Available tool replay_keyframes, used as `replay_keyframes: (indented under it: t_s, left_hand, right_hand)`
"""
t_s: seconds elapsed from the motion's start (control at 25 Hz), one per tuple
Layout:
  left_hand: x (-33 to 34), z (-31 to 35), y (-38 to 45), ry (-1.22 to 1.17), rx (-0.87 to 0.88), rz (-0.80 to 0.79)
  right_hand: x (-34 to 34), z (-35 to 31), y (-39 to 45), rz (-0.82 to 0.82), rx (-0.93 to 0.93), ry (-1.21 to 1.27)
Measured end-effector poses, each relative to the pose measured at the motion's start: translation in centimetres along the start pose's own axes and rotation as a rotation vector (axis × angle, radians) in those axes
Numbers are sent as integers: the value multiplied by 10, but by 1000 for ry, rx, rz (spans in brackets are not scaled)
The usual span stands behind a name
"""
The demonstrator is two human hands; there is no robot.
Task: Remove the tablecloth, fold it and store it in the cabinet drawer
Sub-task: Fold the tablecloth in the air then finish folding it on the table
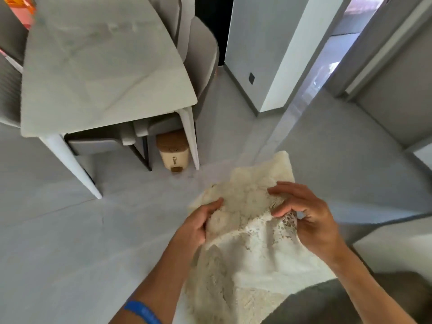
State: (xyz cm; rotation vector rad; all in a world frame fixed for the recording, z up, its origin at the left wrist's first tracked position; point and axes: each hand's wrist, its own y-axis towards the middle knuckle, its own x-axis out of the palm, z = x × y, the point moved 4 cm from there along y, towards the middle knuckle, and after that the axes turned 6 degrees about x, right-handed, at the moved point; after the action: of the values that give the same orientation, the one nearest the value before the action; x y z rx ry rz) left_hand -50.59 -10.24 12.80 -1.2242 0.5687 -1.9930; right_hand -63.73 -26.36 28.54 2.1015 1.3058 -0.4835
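A cream lace tablecloth [247, 232] hangs bunched in front of me, off the table and above the floor. My left hand [198, 224] grips its left side with the thumb on top. My right hand [311, 217] pinches the upper right edge, fingers curled into the lace. The lower part of the cloth drapes down between my forearms. The marble-look table [100, 66] at the upper left is bare. No cabinet drawer is clearly visible.
Grey chairs [203, 66] are tucked around the table. A small beige pedal bin [171, 152] stands under the table's near right corner. A white pillar [268, 54] and an open doorway lie at the upper right. Pale floor [70, 253] spreads at the left.
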Motion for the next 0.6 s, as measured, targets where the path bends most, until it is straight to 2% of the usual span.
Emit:
replay_keyframes:
  t_s: [0.08,0.16,0.24,0.32,0.4,0.44,0.48,0.52,0.6]
  left_hand:
    - [-10,10,-6,-39,102,37]
    - [-24,32,-19,-79,232,-10]
    - [-35,50,-39,-13,317,-93]
    - [-38,59,-59,119,405,-114]
    - [-31,68,-74,221,487,-102]
    - [-23,74,-80,279,514,-112]
    - [-14,80,-87,348,530,-130]
    - [-6,87,-95,413,538,-153]
    - [6,102,-112,491,538,-216]
  right_hand:
    - [9,11,-13,-10,-42,-117]
    - [21,20,-30,-25,-72,-243]
    - [35,27,-49,-34,-54,-343]
    - [56,30,-71,-121,-17,-392]
    - [78,35,-90,-333,108,-328]
    - [83,39,-94,-425,235,-245]
    - [84,44,-90,-452,366,-147]
    - [83,48,-78,-413,452,-67]
    - [87,48,-36,-305,493,-28]
